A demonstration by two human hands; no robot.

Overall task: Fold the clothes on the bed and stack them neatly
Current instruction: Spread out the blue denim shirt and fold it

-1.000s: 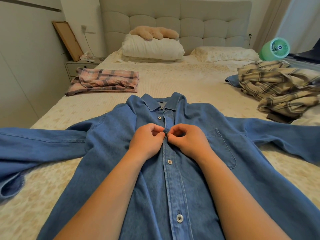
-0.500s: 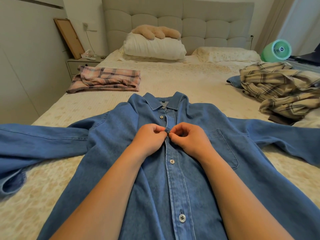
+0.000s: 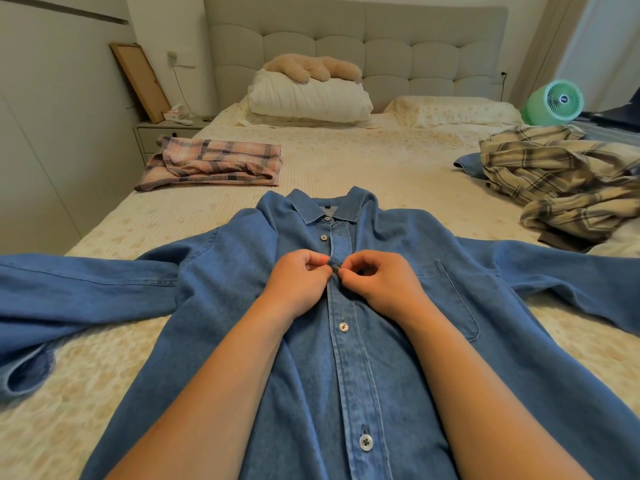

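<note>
A blue denim shirt (image 3: 398,358) lies face up on the bed (image 3: 381,161), collar away from me, both sleeves spread out to the sides. My left hand (image 3: 294,282) and my right hand (image 3: 381,285) meet at the button placket on the chest. Each pinches the placket edge around a button there. A folded pink plaid garment (image 3: 214,164) lies at the bed's far left. A crumpled beige plaid shirt (image 3: 561,178) is heaped at the right, with a bit of blue cloth (image 3: 467,164) under it.
White pillows (image 3: 308,98) with a tan plush toy (image 3: 311,67) sit at the padded headboard. A green fan (image 3: 554,102) stands at the far right. A nightstand (image 3: 162,133) with a leaning wooden frame (image 3: 138,81) is at the left, beside a white wall.
Both hands stayed at the same button on the placket, with the fingers shifting slightly. The shirt has not moved.
</note>
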